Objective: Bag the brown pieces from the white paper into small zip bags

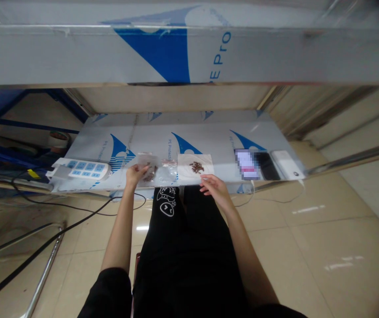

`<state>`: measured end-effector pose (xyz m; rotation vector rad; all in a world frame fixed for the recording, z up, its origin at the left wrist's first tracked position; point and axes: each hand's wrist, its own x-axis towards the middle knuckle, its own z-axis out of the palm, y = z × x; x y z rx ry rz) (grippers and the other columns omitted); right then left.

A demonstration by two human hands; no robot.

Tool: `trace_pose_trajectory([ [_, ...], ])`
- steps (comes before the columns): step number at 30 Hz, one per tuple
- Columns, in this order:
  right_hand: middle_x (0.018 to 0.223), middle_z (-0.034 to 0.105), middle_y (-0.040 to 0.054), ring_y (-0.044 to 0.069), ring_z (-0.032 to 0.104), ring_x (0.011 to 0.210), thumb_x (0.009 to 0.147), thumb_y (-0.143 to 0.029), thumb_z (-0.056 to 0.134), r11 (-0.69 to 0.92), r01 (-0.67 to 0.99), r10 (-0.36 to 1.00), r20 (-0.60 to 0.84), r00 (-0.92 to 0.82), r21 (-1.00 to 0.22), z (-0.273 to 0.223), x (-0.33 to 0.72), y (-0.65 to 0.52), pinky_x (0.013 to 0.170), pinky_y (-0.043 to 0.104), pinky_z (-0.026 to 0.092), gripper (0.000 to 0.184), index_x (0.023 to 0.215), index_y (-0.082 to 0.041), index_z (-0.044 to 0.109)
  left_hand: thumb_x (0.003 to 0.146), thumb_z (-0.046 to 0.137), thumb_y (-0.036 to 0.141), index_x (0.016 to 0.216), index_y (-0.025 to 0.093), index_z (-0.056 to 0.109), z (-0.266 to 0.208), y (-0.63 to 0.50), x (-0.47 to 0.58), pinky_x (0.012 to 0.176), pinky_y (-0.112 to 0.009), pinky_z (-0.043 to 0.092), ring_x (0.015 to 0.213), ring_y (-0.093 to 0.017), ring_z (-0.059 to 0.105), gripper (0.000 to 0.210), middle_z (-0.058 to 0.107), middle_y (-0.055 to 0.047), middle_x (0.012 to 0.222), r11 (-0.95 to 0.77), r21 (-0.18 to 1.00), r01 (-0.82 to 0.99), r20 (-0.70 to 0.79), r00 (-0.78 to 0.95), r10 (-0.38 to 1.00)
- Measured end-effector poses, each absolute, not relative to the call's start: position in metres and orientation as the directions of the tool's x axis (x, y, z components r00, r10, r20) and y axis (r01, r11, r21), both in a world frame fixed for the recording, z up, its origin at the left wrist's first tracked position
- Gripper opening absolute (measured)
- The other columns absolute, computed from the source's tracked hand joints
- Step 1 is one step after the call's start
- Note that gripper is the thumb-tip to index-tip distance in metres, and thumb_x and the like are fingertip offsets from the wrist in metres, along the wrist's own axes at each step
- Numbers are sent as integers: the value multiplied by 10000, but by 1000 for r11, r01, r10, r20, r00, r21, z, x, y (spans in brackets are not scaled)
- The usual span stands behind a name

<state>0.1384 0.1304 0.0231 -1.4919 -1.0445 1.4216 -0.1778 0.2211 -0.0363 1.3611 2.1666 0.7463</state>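
Observation:
My left hand [136, 174] is at the left edge of a small clear zip bag [150, 176], thumb and fingertips pinched together on it. Short brown pieces lie in that bag; they are too small to name. Beside it lies a second clear bag [168, 173], which looks flat. A white sheet [184, 164], paper or cloth, carries a loose pile of small brown rod-like pieces [196, 167]. My right hand [215, 189] hovers at the sheet's front edge, just below the pile, fingers loosely apart and nothing visible in them.
A white power strip [86, 169] lies on the left of the film-covered shelf [149, 126]. On the right are a lit phone [247, 163], a dark phone [267, 166] and a white power bank [286, 164] with cables. An upper shelf edge [76, 55] overhangs the back.

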Motion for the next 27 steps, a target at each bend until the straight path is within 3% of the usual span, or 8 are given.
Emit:
trace_pose_trajectory([
  [4, 737, 649, 7, 110, 637, 590, 705, -457, 618, -336, 31, 942, -335, 20, -941, 21, 139, 130, 478, 177, 472, 349, 947, -206, 615, 619, 688, 353, 1238, 127, 459, -33, 221, -179, 596, -253, 439, 675, -193, 613, 697, 649, -36, 721, 354, 580, 734, -47, -404, 913],
  [6, 743, 652, 10, 114, 640, 593, 703, -459, 618, -337, 32, 941, -337, 12, -941, 20, 139, 130, 478, 180, 471, 354, 947, -204, 613, 665, 659, 327, 1269, 180, 423, -32, 221, -175, 641, -272, 452, 746, -212, 631, 665, 667, -52, 807, 323, 514, 795, -16, -368, 930],
  [9, 742, 651, 8, 115, 643, 598, 707, -451, 616, -337, 40, 942, -336, 11, -941, 20, 138, 130, 484, 180, 470, 340, 943, -206, 614, 707, 623, 299, 1188, 235, 503, -33, 222, -170, 726, -302, 458, 876, -239, 628, 499, 678, -63, 922, 299, 447, 843, -29, -321, 947],
  [14, 741, 646, 3, 107, 640, 599, 718, -426, 614, -340, 40, 941, -340, 10, -940, 20, 138, 130, 489, 173, 468, 316, 947, -209, 608, 661, 658, 261, 1327, 109, 343, -40, 230, -169, 793, -338, 457, 993, -269, 587, 752, 634, -153, 1068, 342, 461, 819, -22, -375, 927],
  [21, 756, 649, 8, 107, 640, 598, 724, -434, 608, -325, 41, 945, -326, -6, -945, 20, 139, 129, 485, 172, 466, 322, 950, -205, 608, 689, 594, 264, 1002, 178, 655, -35, 230, -164, 885, -383, 415, 1057, -270, 530, 330, 615, -113, 1087, 222, 560, 798, 117, -342, 932],
  [25, 761, 655, 14, 116, 645, 606, 721, -433, 609, -324, 42, 946, -325, -15, -945, 20, 140, 129, 484, 178, 467, 322, 948, -203, 608, 732, 542, 327, 863, 151, 676, -27, 226, -159, 915, -452, 375, 1086, -301, 496, 257, 590, -139, 1111, 206, 612, 764, 224, -416, 881],
  [27, 769, 658, 18, 121, 647, 613, 723, -433, 605, -322, 46, 946, -323, -18, -946, 21, 141, 129, 487, 184, 473, 321, 946, -203, 608, 727, 548, 343, 799, 151, 652, -22, 223, -155, 911, -439, 377, 1080, -288, 504, 230, 597, -133, 1100, 141, 698, 702, 274, -444, 853],
])
